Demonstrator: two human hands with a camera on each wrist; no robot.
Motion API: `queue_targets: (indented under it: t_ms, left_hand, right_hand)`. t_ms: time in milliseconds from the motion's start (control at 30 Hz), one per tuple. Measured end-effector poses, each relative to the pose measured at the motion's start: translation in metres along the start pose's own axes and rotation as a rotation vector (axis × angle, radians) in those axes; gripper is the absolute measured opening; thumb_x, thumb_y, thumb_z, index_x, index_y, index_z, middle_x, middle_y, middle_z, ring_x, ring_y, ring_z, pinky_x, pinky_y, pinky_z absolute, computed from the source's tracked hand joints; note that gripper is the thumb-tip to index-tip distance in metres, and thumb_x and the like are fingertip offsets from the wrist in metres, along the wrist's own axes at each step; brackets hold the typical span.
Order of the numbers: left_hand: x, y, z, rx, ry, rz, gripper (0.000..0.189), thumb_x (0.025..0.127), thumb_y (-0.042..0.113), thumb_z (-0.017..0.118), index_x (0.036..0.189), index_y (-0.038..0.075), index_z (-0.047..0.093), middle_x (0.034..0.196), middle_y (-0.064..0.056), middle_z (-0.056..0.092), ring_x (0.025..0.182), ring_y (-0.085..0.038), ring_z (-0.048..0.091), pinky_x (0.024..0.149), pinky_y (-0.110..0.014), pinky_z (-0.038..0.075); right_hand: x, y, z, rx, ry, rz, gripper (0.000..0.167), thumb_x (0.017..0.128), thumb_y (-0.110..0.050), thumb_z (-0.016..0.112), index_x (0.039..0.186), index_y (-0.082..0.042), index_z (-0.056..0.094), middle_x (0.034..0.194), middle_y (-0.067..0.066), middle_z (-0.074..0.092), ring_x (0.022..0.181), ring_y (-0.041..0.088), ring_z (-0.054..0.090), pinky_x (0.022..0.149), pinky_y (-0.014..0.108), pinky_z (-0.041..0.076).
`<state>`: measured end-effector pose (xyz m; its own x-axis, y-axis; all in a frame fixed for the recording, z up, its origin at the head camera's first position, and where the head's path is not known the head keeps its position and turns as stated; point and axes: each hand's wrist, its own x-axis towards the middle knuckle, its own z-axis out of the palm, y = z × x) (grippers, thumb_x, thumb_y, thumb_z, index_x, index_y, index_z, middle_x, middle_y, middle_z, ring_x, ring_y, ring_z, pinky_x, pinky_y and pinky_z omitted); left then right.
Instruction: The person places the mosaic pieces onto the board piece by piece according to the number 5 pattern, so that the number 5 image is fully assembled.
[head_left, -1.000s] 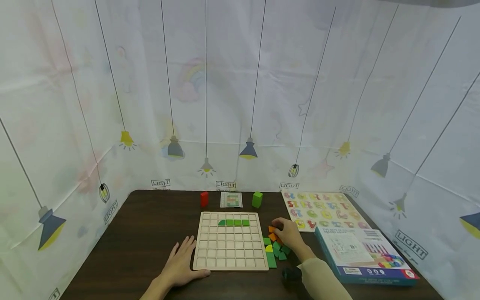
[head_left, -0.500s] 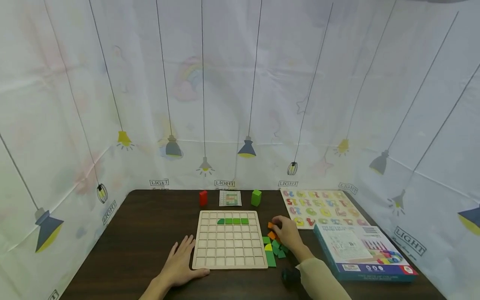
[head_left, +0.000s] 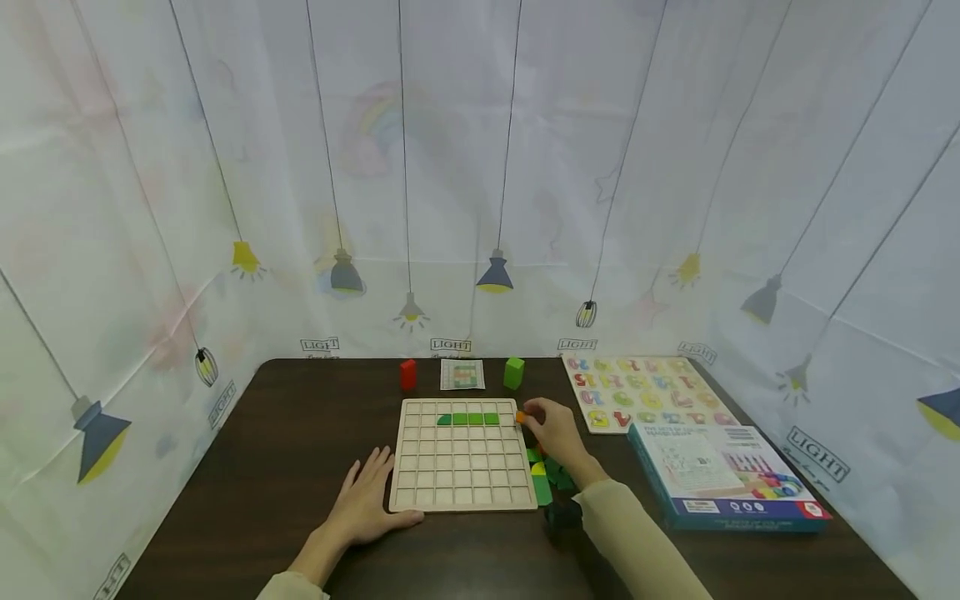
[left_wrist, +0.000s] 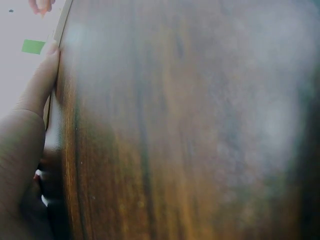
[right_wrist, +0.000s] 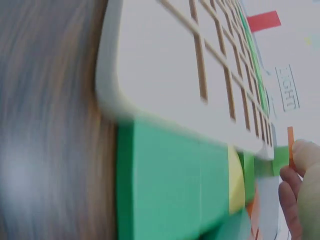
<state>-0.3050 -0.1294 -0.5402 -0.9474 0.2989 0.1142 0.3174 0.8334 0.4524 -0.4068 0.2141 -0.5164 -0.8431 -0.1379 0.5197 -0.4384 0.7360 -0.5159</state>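
Observation:
A wooden grid board (head_left: 462,472) lies on the dark table, with a row of green tiles (head_left: 468,419) in its upper cells. My left hand (head_left: 366,502) rests by the board's left side, fingers straight; in the left wrist view its thumb (left_wrist: 42,82) lies along the board's edge. Between thumb and fingers, my right hand (head_left: 555,429) pinches an orange tile (head_left: 521,417) at the board's upper right edge. The right wrist view shows this orange tile (right_wrist: 290,145) standing on edge in the grip. Below that hand is a pile of green tiles (head_left: 558,475), partly hidden by it.
Behind the board stand a red block (head_left: 408,375), a small pattern card (head_left: 462,375) and a green block (head_left: 513,373). At the right lie a number board (head_left: 645,392) and a blue-sided box (head_left: 731,479). A patterned white curtain (head_left: 457,167) surrounds the table.
My right hand has moved from the loose pile up and left to the board's edge, carrying an orange tile. The left hand stays by the board. The head view has tilted slightly down.

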Motion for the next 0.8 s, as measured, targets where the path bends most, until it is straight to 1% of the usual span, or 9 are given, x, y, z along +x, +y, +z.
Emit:
queue_targets:
  t_ms: [100,267,433,500,667,800]
  left_hand:
    - [0.000,-0.002,-0.002,-0.009,0.014,0.008,0.111,0.071,0.074,0.061,0.147,0.001,0.029,0.153,-0.017,0.023,0.142,-0.032,0.013,0.111,-0.055,0.007]
    - [0.002,-0.004,-0.003,-0.013,0.007,0.015,0.110,0.071,0.073,0.063,0.148,0.002,0.029,0.153,-0.017,0.022,0.142,-0.032,0.013,0.111,-0.055,0.007]
    - [0.003,-0.003,-0.004,-0.019,-0.013,0.017,0.108,0.072,0.071,0.064,0.148,0.002,0.028,0.153,-0.016,0.021,0.142,-0.031,0.013,0.112,-0.055,0.006]
    - [0.002,-0.003,-0.006,-0.025,-0.019,0.014,0.108,0.072,0.071,0.064,0.148,0.003,0.028,0.153,-0.016,0.021,0.142,-0.031,0.013,0.112,-0.055,0.006]
    - [0.000,-0.002,-0.009,-0.020,-0.022,0.009,0.110,0.072,0.073,0.061,0.148,0.002,0.028,0.153,-0.016,0.021,0.142,-0.031,0.013,0.112,-0.054,0.007]
    - [0.002,-0.001,-0.010,-0.005,-0.023,0.022,0.111,0.072,0.075,0.059,0.148,0.001,0.027,0.153,-0.016,0.021,0.142,-0.032,0.013,0.112,-0.054,0.008]
  right_hand:
    - [0.005,-0.013,0.009,0.042,-0.038,-0.011,0.020,0.085,-0.004,0.070,0.103,0.001,0.068,0.093,0.007,0.067,0.079,0.018,0.063,0.067,0.033,0.054]
    - [0.009,-0.034,0.024,0.096,-0.096,-0.034,0.021,0.086,-0.004,0.069,0.106,0.003,0.067,0.096,0.010,0.067,0.084,0.021,0.064,0.070,0.032,0.055]
    - [0.010,-0.054,0.041,0.089,-0.152,-0.055,0.021,0.087,-0.003,0.067,0.107,0.002,0.066,0.097,0.009,0.067,0.086,0.021,0.064,0.072,0.032,0.055]
    - [0.011,-0.061,0.049,0.075,-0.168,-0.076,0.020,0.087,-0.004,0.067,0.107,0.001,0.066,0.097,0.009,0.066,0.085,0.020,0.063,0.072,0.032,0.054]
    - [0.014,-0.078,0.068,0.069,-0.177,-0.129,0.019,0.087,-0.005,0.068,0.105,0.000,0.067,0.095,0.008,0.066,0.084,0.019,0.063,0.072,0.032,0.053]
    - [0.016,-0.089,0.076,0.070,-0.190,-0.134,0.019,0.086,-0.005,0.068,0.104,0.000,0.067,0.096,0.007,0.066,0.086,0.019,0.062,0.073,0.031,0.053]
